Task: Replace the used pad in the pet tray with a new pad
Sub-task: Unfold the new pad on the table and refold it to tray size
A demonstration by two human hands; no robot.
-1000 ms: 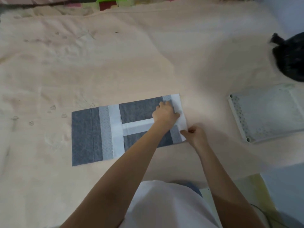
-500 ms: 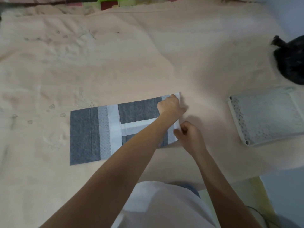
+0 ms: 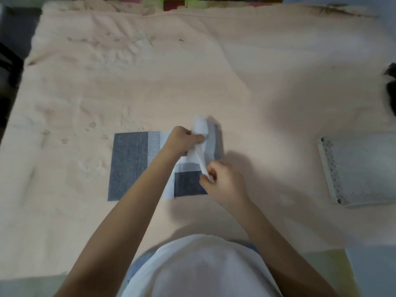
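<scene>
We see both hands at frame centre gripping the folded pad [image 3: 126, 163]. Left hand [image 3: 182, 142] pinches its white flap's upper end; right hand [image 3: 222, 181] pinches the lower end. The tray [image 3: 327, 168] lies at right.

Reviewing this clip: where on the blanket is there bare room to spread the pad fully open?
Bare blanket stretches beyond the folded pad, and more lies between the pad and the white tray on the right. It is crowded at the pad's right end, where the left hand and right hand pinch its white flap.
</scene>
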